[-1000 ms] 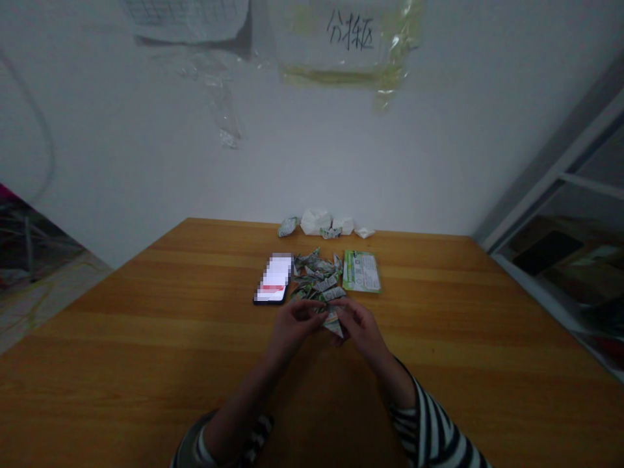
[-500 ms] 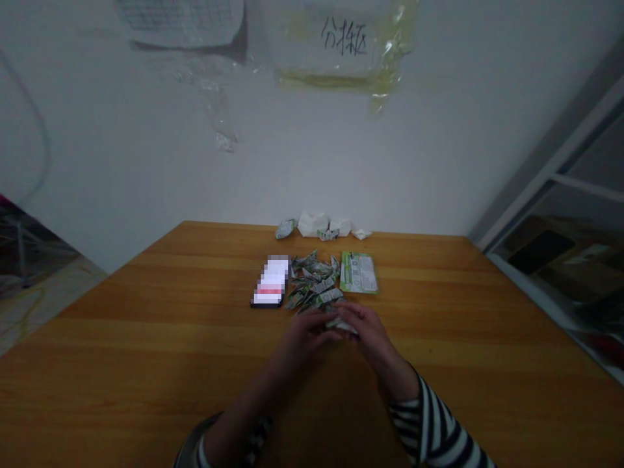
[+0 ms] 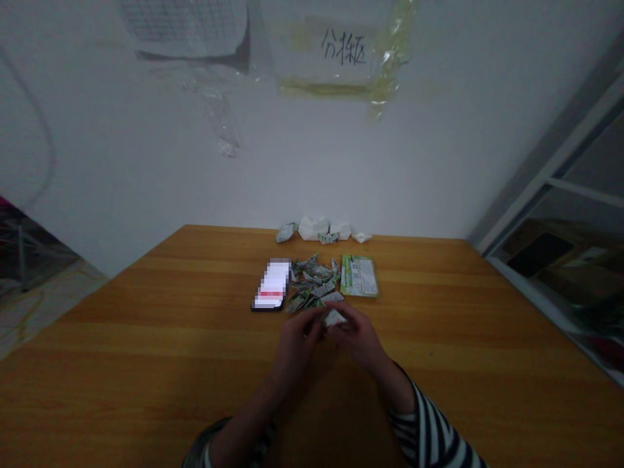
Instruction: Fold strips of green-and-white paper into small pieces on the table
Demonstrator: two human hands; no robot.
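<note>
Wooden table (image 3: 146,377): folded wrapper (image 3: 335,318) pinched between left hand (image 3: 297,344) and right hand (image 3: 358,339), lying nearer right; long axis unclear.

So it's a honey-toned wood-grain bench (image 3: 146,364), and everything's bunched around the middle. There's a black smartphone (image 3: 272,286) lying flat with its screen lit but blurred out, and right beside it a messy pile of folded foil-looking wrappers (image 3: 312,283), green and white. Just past those sits a flat green-and-white printed packet (image 3: 359,275). Along the far edge by the wall there's a little row: a crumpled green wrapper (image 3: 286,232), two white crumpled lumps (image 3: 312,227) (image 3: 340,229) with a small wrapper (image 3: 328,238) against them, and a tiny white scrap (image 3: 361,238).
</note>
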